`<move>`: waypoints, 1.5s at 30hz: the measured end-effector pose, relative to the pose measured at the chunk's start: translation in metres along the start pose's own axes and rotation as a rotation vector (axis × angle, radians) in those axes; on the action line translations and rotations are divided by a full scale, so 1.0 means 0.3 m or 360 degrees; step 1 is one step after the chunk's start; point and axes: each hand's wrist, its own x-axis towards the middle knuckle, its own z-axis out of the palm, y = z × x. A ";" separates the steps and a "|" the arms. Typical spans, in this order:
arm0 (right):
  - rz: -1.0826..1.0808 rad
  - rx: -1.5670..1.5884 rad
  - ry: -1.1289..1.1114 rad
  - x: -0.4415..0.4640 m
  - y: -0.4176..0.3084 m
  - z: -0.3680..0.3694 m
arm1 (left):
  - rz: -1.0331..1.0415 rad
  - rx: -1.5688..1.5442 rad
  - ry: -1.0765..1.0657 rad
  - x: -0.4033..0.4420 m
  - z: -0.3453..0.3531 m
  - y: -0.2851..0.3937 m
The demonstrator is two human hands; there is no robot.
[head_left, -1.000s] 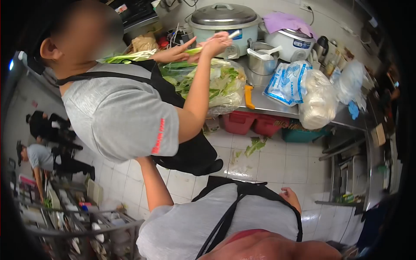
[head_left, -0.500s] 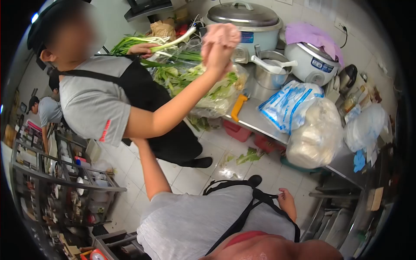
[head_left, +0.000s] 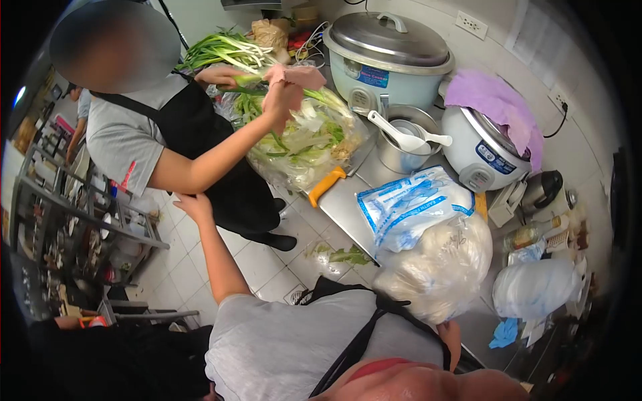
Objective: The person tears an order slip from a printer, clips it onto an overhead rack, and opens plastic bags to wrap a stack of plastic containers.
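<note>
My left hand [head_left: 194, 206] reaches out to the left, at the elbow and side of a co-worker in a black apron. Its fingers look stretched out, partly hidden against the co-worker, and nothing shows in them. My right hand [head_left: 451, 334] is low by my side, just under a clear plastic bag of pale contents [head_left: 435, 267]; its fingers are mostly hidden. The co-worker holds green onions [head_left: 244, 79] in one hand and a pink cloth [head_left: 296, 76] in the other, above a plastic bag of leafy greens [head_left: 314, 140].
An orange-handled knife [head_left: 326, 186] lies at the counter edge. Behind it stand a metal pot with white ladles [head_left: 404, 157], a large rice cooker [head_left: 381, 73] and a smaller one [head_left: 478, 150]. A blue-white package [head_left: 414, 204] lies in front. Leaf scraps [head_left: 348, 255] litter the floor. Shelving [head_left: 87, 207] stands left.
My view has shifted nearer the counter. The co-worker's hand with the pink cloth has come down toward the green onions. More of my left hand shows; my right hand is now beside the plastic bag.
</note>
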 end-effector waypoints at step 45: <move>-0.0603 0.0271 0.0176 -0.315 0.365 -0.046 | 0.0635 0.0074 -0.2957 -1.460 -0.846 -0.033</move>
